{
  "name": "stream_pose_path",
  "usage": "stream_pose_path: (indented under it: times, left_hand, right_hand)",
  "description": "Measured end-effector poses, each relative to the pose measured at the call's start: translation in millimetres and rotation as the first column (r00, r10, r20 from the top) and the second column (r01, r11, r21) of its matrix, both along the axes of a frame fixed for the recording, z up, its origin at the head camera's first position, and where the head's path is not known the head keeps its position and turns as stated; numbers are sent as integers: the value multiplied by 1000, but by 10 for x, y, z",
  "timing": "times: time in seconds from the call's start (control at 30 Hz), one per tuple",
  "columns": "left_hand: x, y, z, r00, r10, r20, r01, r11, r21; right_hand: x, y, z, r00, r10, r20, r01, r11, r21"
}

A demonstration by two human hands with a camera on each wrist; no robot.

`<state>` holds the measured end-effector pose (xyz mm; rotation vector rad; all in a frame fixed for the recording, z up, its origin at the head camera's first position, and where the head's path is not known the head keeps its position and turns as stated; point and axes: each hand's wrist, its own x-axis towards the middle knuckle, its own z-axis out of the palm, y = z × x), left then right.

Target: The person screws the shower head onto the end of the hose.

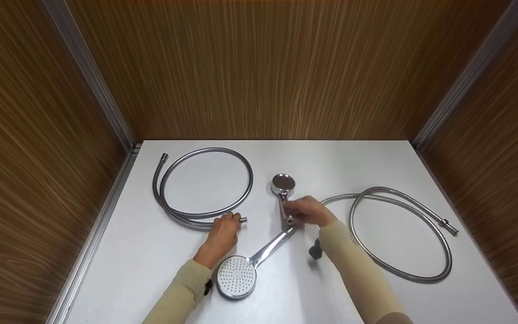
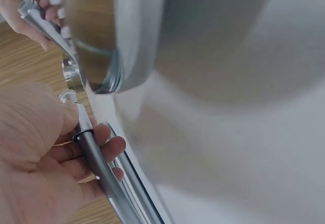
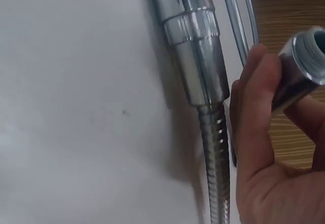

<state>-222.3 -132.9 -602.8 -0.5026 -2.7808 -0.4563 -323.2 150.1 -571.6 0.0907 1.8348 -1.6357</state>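
Note:
My left hand (image 1: pixel 224 235) pinches the chrome end fitting (image 2: pixel 83 118) of a smooth grey shower hose (image 1: pixel 251 175) between thumb and fingers. To its right, my right hand (image 1: pixel 309 209) grips the handle of a small shower head (image 1: pixel 283 182), its round head pointing away from me. The threaded handle end (image 3: pixel 311 56) faces back toward me, apart from the hose fitting. Between my forearms lies a larger shower head (image 1: pixel 236 276) with a dotted white face. In the right wrist view, a chrome connector (image 3: pixel 200 71) joins its handle to a ribbed metal hose (image 3: pixel 216 163).
The ribbed hose (image 1: pixel 448 256) loops over the right side of the white table (image 1: pixel 119 270), its free end (image 1: pixel 451 229) near the right edge. The grey hose's other end (image 1: pixel 164 157) lies at the back left. Wood-grain panels (image 1: pixel 259 67) enclose the back and sides.

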Motion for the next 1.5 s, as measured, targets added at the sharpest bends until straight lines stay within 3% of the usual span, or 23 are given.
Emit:
stream_pose_path:
  times: [0.17,0.37,0.67,0.93,1.27,1.5]
  left_hand:
    - [4,-21,53,999,-9,48,7,999,36]
    - [8,-35,118,998,-18,55,14,997,71]
    - [-3,0,133,1000,-27,13,26,997,68]
    - [-22,43,170,998,-58,4,58,995,83]
    - [-28,104,183,994,-95,-59,101,989,111]
    - [-10,141,196,994,-53,-94,64,991,120]
  right_hand:
    - [-10,-54,-30,990,-20,137,35,993,-113]
    - [4,-141,-48,979,-97,177,131,972,-196]
    - [77,-247,-47,973,-175,150,209,944,-255]
    - [101,-312,-14,978,-162,130,199,910,-363]
    - [132,-384,-33,962,-267,62,270,880,-391]
    - [170,-433,-42,960,-279,24,264,874,-408]
